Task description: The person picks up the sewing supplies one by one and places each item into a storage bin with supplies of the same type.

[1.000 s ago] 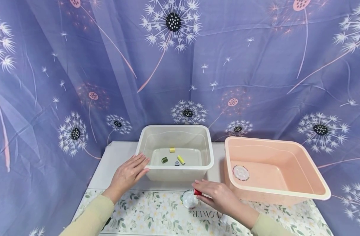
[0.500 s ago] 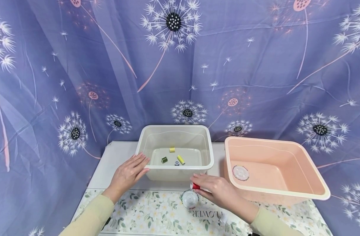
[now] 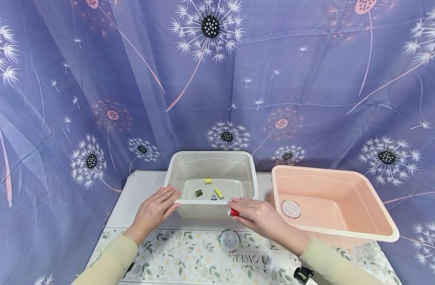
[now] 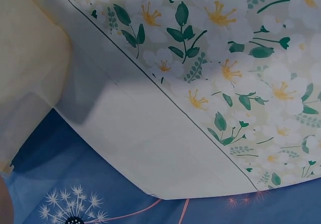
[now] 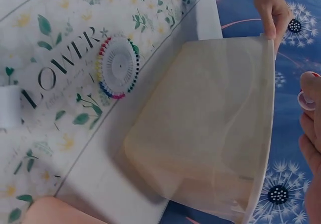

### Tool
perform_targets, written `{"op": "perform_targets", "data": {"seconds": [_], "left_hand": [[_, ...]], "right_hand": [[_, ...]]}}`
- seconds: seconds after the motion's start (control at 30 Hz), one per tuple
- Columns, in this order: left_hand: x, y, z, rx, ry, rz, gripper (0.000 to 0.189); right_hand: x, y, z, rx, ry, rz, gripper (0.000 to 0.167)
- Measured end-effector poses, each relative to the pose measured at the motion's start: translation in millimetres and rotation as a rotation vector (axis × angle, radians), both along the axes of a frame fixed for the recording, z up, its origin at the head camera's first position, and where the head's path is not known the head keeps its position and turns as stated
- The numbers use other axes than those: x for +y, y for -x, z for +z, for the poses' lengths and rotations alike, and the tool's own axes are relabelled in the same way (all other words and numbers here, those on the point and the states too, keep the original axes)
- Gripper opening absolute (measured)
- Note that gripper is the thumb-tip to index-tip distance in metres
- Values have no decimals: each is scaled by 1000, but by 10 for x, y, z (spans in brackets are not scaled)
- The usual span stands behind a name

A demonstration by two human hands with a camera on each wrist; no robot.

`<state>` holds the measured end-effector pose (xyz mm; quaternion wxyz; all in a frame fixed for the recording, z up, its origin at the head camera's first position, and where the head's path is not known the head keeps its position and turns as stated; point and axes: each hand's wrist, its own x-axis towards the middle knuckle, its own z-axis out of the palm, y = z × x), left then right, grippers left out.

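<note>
My right hand (image 3: 258, 215) pinches a red thread spool (image 3: 233, 212) at the front right of the grey plastic bin (image 3: 214, 202), near its rim. In the right wrist view, the spool's (image 5: 306, 100) pale end ring shows beside my thumb. My left hand (image 3: 155, 208) holds the bin's front left corner, with the thumb outside the rim and the fingers over it. Inside the bin lie a yellow spool (image 3: 208, 181), a dark green spool (image 3: 198, 193), a longer yellow-green spool (image 3: 218, 193) and a small dark spool (image 3: 214, 197).
Right of the grey bin stands a peach bin (image 3: 335, 229) holding a round pin wheel (image 3: 290, 209). Another pin wheel (image 3: 229, 240) lies on the floral mat (image 3: 189, 257). A white spool (image 3: 270, 263) and a black object (image 3: 304, 273) are near the right forearm.
My right hand has moved up and slightly left, carrying the red spool from above the pin wheel on the mat to the grey bin's front rim. My left hand has stayed put.
</note>
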<state>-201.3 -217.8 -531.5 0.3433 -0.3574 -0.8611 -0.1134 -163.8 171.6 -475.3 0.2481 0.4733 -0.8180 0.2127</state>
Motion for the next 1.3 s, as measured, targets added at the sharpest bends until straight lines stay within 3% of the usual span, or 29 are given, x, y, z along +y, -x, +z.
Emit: {"op": "perform_targets", "data": {"seconds": [0.3,0.57,0.73,1.3], "left_hand": [[3,-2,1,-2,1,2,73],[-3,1,-11,-10,11,13,74],[-1,-1,-9,-13,13,17,75],[-7,-7,-6,-11,9,22,75]], "right_hand": [[-4,133,97,-7,-9,-6,43],[-28,254,180,-2,-33,-24,53],[-54,342,204,19,-33,-18,50],[-149,524,356,-105,-93,-63,45]]}}
